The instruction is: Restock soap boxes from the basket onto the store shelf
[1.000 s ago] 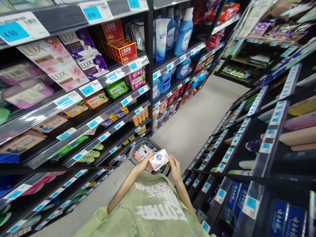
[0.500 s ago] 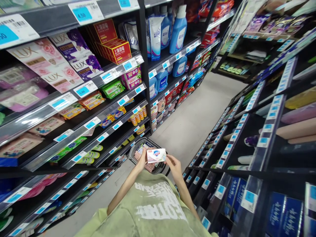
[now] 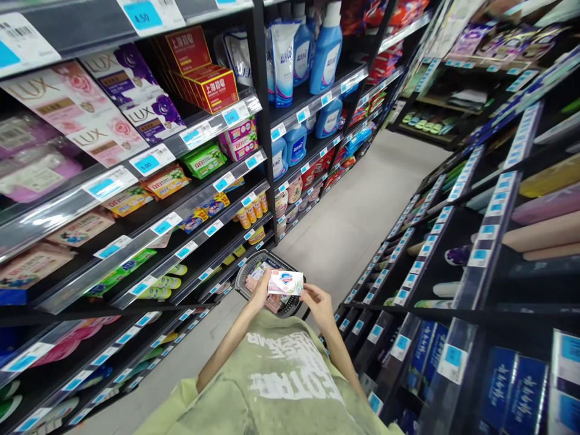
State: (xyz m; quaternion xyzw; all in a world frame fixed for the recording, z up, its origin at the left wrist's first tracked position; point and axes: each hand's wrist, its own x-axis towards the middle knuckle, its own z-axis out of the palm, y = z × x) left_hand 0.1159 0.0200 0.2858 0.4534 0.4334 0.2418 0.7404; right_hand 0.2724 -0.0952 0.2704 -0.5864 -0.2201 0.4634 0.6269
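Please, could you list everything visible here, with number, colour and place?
small box: one, white, lower centre
basket: one, grey, beneath the box
packets: several, mostly pink, inside basket
shelves: many, black, both sides
LUX boxes: several, pink-white and purple-white, left shelf
cartons: several, red, right of LUX boxes
bottles: several, blue, farther left shelves
packages: several, dark blue, lower right shelves
price labels: many, white-blue, shelf edges
other goods: many, mixed, both sides
floor: one, grey, aisle
shirt: one, green, bottom centre
left fingers: count unclear, on box's left end
right fingers: count unclear, at box's right end
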